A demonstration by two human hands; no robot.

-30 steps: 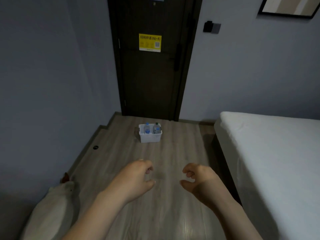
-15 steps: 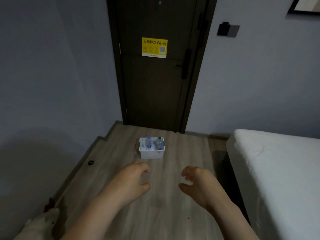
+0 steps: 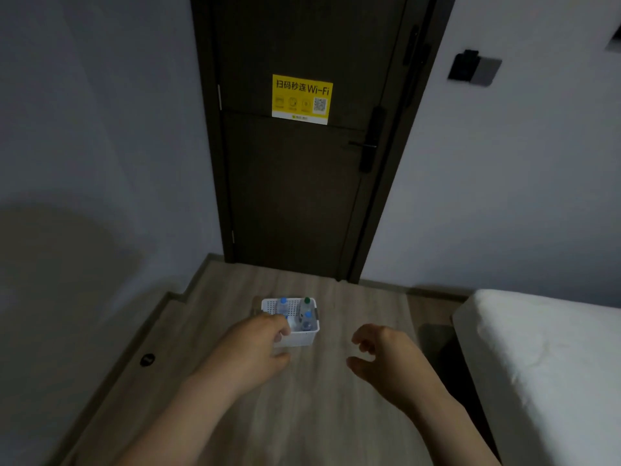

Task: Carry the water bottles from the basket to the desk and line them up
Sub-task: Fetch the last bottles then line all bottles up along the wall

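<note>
Left grip: my left hand (image 3: 255, 351) is held out low, fingers loosely curled, nothing in them. In the head view it overlaps the near left corner of the basket (image 3: 302, 338); I cannot tell whether it touches.

Right grip: my right hand (image 3: 386, 356) is held out to the right of the basket and apart from it, fingers and thumb loosely curled, holding nothing.

Basket: white, perforated, on the wooden floor (image 3: 302, 415) in front of the dark door (image 3: 295, 196).

The water bottles (image 3: 304, 312) stand inside the basket. Blue caps and one green cap show; count uncertain.

Yellow Wi-Fi sticker (image 3: 301, 99) on the door. White bed (image 3: 544, 358) at right.
</note>
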